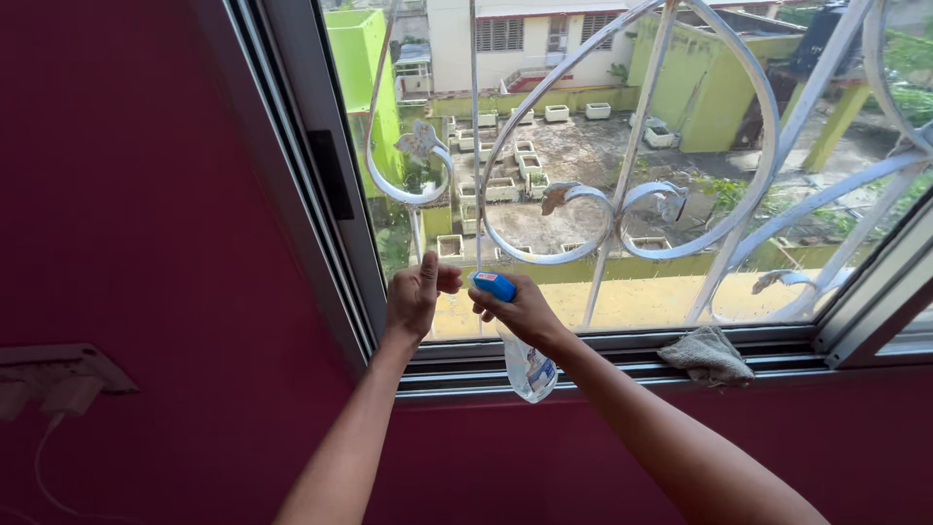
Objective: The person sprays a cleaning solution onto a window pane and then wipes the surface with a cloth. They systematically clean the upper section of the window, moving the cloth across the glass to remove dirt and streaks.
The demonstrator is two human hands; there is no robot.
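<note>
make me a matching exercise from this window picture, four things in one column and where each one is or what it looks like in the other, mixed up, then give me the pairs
Things:
1. spray bottle
2. cloth
3. left hand
4. wall

Descriptions:
A. lying crumpled on the window track
B. dark red
C. clear with a blue head, held in the right hand
D. raised at the glass, thumb up, holding nothing

Pairs: 1-C, 2-A, 3-D, 4-B

Right hand (520, 309) grips spray bottle (528, 365) beside left hand (413, 297) at window.
</note>
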